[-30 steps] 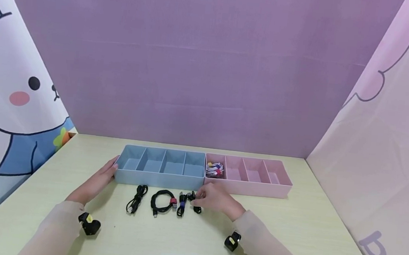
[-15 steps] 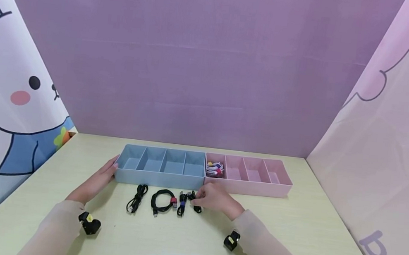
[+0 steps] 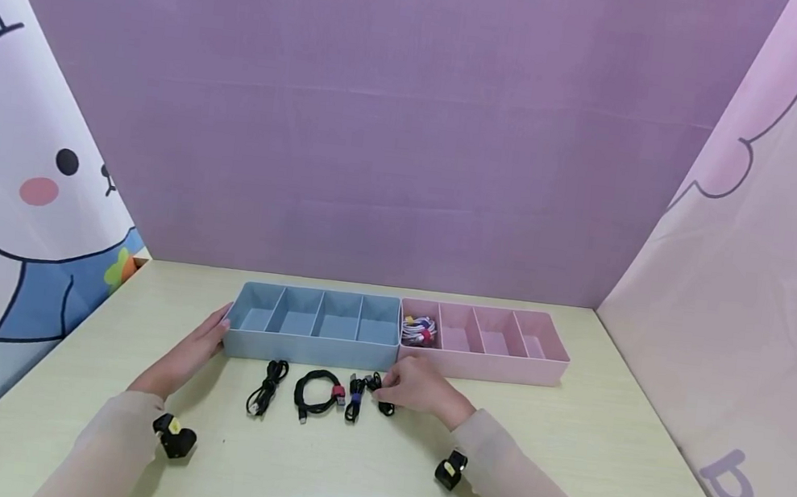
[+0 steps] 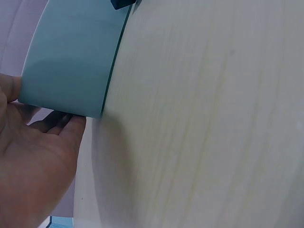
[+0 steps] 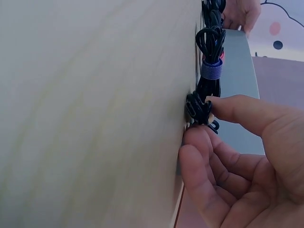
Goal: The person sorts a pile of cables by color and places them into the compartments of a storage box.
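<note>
My right hand (image 3: 422, 387) pinches a small bundled black cable (image 5: 195, 108) between thumb and fingertips, low over the table in front of where the two boxes meet. Left of it lies a black cable with a purple tie (image 3: 354, 399). Further left are a coiled black cable with a red tie (image 3: 301, 397) and a folded black cable (image 3: 270, 385). My left hand (image 3: 185, 352) rests its fingers against the left end of the blue divided box (image 3: 311, 350). In the left wrist view the thumb is at that box's upper edge.
A pink divided box (image 3: 488, 367) stands end to end with the blue one. White cables with coloured ties (image 3: 419, 331) fill its leftmost compartment. A purple backdrop (image 3: 396, 135) rises behind the table (image 3: 316, 475), with printed cloths on both sides.
</note>
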The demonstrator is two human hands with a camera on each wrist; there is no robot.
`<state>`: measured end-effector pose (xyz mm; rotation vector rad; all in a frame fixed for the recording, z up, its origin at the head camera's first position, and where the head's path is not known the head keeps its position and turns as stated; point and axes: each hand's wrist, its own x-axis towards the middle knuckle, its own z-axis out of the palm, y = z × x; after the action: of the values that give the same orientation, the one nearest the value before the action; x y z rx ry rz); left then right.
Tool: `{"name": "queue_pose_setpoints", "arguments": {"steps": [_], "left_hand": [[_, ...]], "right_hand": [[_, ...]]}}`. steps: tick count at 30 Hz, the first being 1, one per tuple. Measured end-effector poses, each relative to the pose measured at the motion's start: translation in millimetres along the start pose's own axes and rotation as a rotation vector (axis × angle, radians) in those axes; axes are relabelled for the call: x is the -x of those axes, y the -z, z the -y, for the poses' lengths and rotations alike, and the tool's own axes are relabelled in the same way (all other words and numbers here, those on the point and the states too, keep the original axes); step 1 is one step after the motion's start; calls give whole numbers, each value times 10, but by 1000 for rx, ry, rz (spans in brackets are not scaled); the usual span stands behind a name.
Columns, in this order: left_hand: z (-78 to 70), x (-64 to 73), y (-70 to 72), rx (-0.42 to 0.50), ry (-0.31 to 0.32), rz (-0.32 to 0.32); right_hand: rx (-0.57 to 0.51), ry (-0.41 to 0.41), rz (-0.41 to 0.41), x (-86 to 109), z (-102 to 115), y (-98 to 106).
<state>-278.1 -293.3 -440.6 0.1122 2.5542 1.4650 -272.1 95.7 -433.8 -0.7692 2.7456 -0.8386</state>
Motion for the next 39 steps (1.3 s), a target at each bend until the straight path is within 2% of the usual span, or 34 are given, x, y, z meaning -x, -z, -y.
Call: {"name": "queue_pose_setpoints", "arguments": {"steps": [5,17,24,29,39], "left_hand": [[11,-5,-2,3,-3,-1],[41,-28,-2,-21,22,-6],[27,-25,-4,-2,-8,-5],[9,-11,-2,-6,-10,-5],[-14,-2,-3,-8,18,-3]], "right_hand": [[-58,-2,9,-1,-28,3],[-98,-9,8,-5,-52,13],[-141,6,-3,7,-4,90],[-149,-19,-7,16,21,152],[-155,16,-50,21,95,298]]}}
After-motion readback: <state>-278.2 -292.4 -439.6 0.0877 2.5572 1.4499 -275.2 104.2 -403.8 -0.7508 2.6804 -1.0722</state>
